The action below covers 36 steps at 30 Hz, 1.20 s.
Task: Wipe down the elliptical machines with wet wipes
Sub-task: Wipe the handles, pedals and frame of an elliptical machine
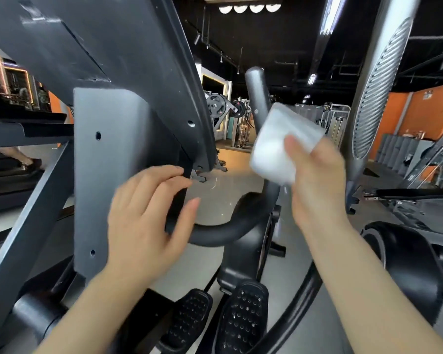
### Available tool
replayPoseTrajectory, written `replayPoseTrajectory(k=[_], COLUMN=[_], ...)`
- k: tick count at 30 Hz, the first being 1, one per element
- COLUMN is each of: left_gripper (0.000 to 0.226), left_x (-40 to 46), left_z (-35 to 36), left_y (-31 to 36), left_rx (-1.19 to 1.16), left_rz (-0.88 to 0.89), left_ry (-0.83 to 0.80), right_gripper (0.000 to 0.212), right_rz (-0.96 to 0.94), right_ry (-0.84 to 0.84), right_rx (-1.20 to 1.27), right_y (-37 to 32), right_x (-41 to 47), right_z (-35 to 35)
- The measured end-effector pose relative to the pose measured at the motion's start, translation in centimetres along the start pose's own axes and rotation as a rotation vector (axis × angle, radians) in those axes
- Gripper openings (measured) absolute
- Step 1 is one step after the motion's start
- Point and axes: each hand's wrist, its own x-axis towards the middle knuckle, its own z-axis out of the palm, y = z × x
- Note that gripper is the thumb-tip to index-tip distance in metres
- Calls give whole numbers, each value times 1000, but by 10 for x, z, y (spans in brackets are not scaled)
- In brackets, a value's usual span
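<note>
The elliptical machine fills the view: its grey console post [108,159] stands left of centre under the dark console back [128,47]. A black curved handlebar [230,221] runs from the post to an upright grip [258,95]. My right hand [317,180] holds a folded white wet wipe [279,144], pinched under the thumb, up against the upright bar. My left hand [149,215] has relaxed fingers lying against the right edge of the grey post, thumb over the handlebar's base. Two black studded pedals [241,318] sit below.
A grey ribbed moving arm [379,98] rises at the right. A black flywheel cover [409,272] sits low right. A treadmill [23,134] with a person's leg on it stands at the left. Weight machines [230,111] line the far gym floor.
</note>
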Motion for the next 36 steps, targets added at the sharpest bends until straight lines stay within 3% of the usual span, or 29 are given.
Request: replayPoseTrajectory(k=[1, 3, 5, 6, 9, 12, 14, 16, 19, 23, 26, 30, 36], left_gripper=[26, 33, 41, 42, 44, 43, 43, 43, 42, 39, 37, 36, 36], left_x=[3, 6, 5, 5, 7, 7, 8, 8, 5, 4, 4, 4, 2], left_z=[2, 10, 16, 16, 14, 16, 17, 16, 15, 14, 14, 13, 13], left_y=[-17, -44, -56, -57, -60, -59, -59, -59, -60, -61, -60, -60, -66], left_rx=[142, 334, 415, 423, 409, 423, 435, 443, 443, 387, 368, 327, 214], left_rz=[107, 212, 230, 225, 221, 204, 205, 206, 214, 213, 213, 210, 223], left_ry=[-13, -100, -174, -179, -159, -140, -151, -165, -166, -141, -124, -116, -70], right_gripper=[28, 32, 36, 38, 27, 38, 29, 15, 34, 29, 32, 35, 16], right_rz=[-364, -1010, -1369, -1430, -1413, -1286, -1146, -1026, -810, -280, -60, -73, -479], right_ry=[52, -16, -204, -337, -577, -593, -607, -592, -580, -491, -347, -138, -119], right_rx=[-230, -631, -1010, -1233, -1532, -1345, -1210, -1123, -1069, -913, -785, -721, -1149], right_y=[-8, -10, 0, 9, 42, 64, 77, 93, 114, 125, 124, 111, 107], right_x=[21, 69, 119, 139, 160, 139, 120, 102, 69, 20, -13, -62, -111], right_z=[8, 28, 42, 43, 24, -5, -15, -23, -38, -60, -50, -11, 54])
